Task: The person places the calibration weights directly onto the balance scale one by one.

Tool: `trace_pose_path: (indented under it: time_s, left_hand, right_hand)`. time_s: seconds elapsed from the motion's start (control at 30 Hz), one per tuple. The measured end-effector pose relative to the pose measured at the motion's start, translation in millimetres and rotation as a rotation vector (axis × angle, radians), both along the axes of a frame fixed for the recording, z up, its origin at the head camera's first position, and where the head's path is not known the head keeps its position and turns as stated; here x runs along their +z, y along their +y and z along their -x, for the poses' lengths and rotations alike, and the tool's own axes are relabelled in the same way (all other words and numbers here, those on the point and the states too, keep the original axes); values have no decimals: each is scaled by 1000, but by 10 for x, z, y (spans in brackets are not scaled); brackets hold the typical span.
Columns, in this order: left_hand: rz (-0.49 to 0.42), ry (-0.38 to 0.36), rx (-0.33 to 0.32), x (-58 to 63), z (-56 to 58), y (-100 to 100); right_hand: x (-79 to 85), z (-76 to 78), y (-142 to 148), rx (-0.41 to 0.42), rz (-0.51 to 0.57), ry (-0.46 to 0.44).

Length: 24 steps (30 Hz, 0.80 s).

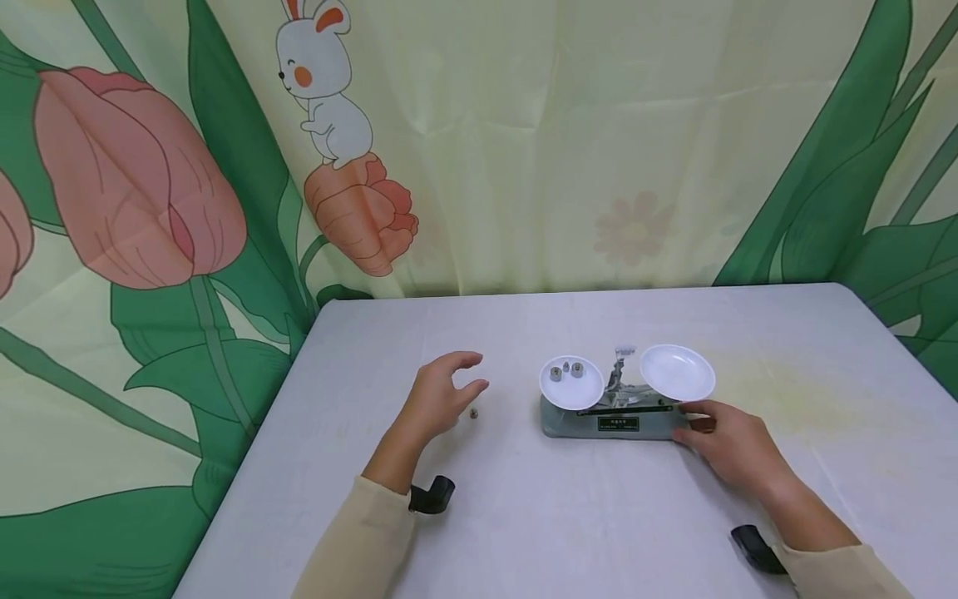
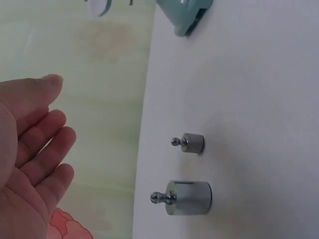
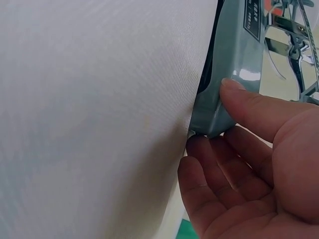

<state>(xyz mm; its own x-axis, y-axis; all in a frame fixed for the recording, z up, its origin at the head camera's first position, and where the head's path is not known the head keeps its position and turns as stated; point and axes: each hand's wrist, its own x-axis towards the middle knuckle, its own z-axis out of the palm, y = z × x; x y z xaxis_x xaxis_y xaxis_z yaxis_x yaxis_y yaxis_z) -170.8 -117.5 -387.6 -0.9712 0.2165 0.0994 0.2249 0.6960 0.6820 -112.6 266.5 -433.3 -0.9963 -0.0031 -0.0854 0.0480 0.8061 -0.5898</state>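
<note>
A grey-green balance scale [image 1: 572, 424] stands on the table with two white pans. Two larger metal weights [image 1: 555, 374] and a smaller one between them sit on its left pan [image 1: 575, 398]; the right pan [image 1: 677, 373] carries nothing. My right hand [image 1: 729, 441] holds the right end of the base, thumb on the front face and fingers round the end, as the right wrist view shows. Left of the scale, my left hand [image 1: 437, 395] hovers with thumb and fingers apart. Below it stand a small weight [image 2: 193, 143] and a bigger weight [image 2: 192, 198], the bigger hidden in the head view.
A white cloth covers the table [image 1: 509, 516]. Behind its far edge hangs a curtain [image 1: 509, 166] printed with tulips and a rabbit. Black wrist mounts [image 1: 432, 496] show at both sleeves.
</note>
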Motion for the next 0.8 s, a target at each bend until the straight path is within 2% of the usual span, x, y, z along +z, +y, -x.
trace_pose_path:
  time_s: [0.23,0.4,0.53,0.8]
  left_hand:
    - [19,-78,38,-128,-23,-88]
    - [19,-108,43,-209,-28,-116]
    - [68,-135,31,-274,-32,-131]
    - [188,-104,-10,-385,-49,-127]
  right_hand:
    - [0,-9,-3,1,0,0]
    - [-4,-7,-7,-3,-1,4]
    - [-8,-5,-11,-6,-3,-1]
    - [-1,-8,-16,-10,-9,0]
